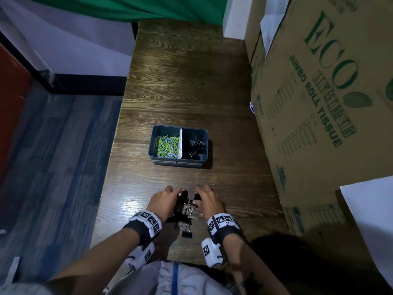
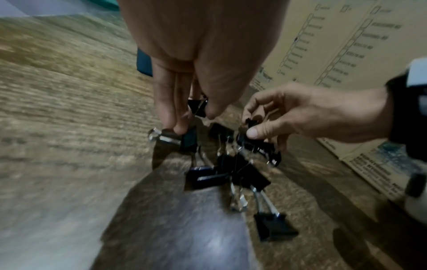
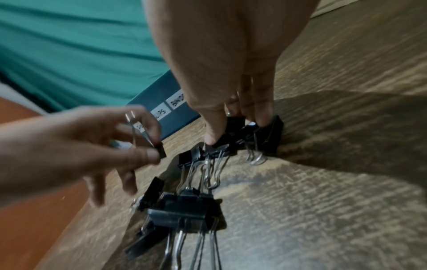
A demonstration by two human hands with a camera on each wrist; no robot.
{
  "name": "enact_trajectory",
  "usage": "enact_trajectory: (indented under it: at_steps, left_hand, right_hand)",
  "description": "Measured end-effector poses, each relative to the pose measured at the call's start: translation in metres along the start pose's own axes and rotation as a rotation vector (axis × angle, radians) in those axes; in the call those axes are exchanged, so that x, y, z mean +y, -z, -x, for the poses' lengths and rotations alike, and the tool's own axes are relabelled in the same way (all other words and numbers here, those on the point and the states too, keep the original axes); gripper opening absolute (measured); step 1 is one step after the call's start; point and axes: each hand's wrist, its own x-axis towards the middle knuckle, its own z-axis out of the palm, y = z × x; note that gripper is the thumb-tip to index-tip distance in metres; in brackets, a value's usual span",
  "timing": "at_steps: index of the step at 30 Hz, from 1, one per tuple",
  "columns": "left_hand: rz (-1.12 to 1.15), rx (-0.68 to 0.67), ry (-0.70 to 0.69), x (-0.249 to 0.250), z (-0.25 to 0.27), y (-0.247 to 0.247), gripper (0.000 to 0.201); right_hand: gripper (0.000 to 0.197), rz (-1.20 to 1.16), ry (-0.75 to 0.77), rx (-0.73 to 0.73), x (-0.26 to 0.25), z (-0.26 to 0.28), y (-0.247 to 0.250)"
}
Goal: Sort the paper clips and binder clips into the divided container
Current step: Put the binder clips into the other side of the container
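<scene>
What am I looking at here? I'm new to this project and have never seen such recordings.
No machine: a person works bare-handed, wearing three cameras. The head view looks down at both hands; each wrist view looks along one hand. On the wooden table stands a divided container: coloured paper clips in its left compartment, black binder clips in its right. Nearer the person lies a loose pile of binder clips. The left hand pinches one clip from the pile, and the right hand pinches another. Cardboard boxes stand to the right.
</scene>
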Motion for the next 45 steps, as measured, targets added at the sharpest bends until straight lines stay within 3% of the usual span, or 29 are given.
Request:
enact_trajectory:
  at_steps: [6,8,11,14,17,19,21,23,26,28,30,37,42,45]
  left_hand:
    - [0.225,0.266,-0.13,0.019,-0.042,0.06,0.015]
    - [0.315,0.347,-0.137,0.029,-0.058,0.087,0.013]
    - [0.404,0.482,-0.126,0.036,-0.071,0.117,0.027]
    - [0.296,0.544,-0.121,0.029,-0.067,0.119,0.019]
    - [0.169,0.438,-0.126,0.012,-0.052,0.094,0.008]
    - [0.121,0.26,-0.096,-0.002,-0.041,0.07,0.009]
    - [0.054,0.091,-0.075,-0.016,-0.031,0.048,0.022]
    - [0.017,-0.077,-0.063,-0.025,-0.019,0.029,0.048]
    - [-0.016,-0.232,-0.058,-0.032,0.001,0.006,0.081]
    - [-0.041,-0.264,-0.082,-0.037,0.011,-0.007,0.093]
    - [-0.047,-0.271,-0.119,-0.041,0.017,-0.018,0.102]
    - [0.031,-0.206,-0.154,-0.038,0.023,-0.026,0.105]
    - [-0.002,-0.26,-0.167,-0.016,0.012,-0.026,0.11]
    - [-0.033,-0.261,-0.156,-0.008,0.009,-0.022,0.099]
  right_hand:
    - [0.019,-0.077,-0.075,0.082,0.001,0.007,0.013]
    - [0.025,-0.165,-0.114,0.086,-0.006,0.004,0.022]
    - [0.032,-0.274,-0.117,0.17,-0.018,-0.008,0.045]
    - [0.029,-0.322,-0.066,0.316,-0.033,-0.022,0.077]
    - [0.029,-0.37,-0.007,0.432,-0.047,-0.041,0.108]
    - [0.036,-0.422,0.008,0.466,-0.052,-0.05,0.122]
    - [0.045,-0.43,0.005,0.459,-0.051,-0.054,0.127]
    - [0.054,-0.382,0.005,0.378,-0.044,-0.047,0.12]
    - [0.072,-0.33,-0.064,0.025,-0.024,-0.031,0.085]
    - [0.09,-0.225,-0.151,-0.214,-0.005,-0.018,0.055]
    - [0.104,-0.136,-0.203,-0.316,0.011,-0.004,0.032]
    - [0.114,0.192,-0.136,-0.297,0.001,0.024,-0.009]
    - [0.093,0.167,-0.053,-0.182,-0.008,0.025,-0.019]
    - [0.077,0.125,0.002,-0.113,-0.009,0.022,-0.018]
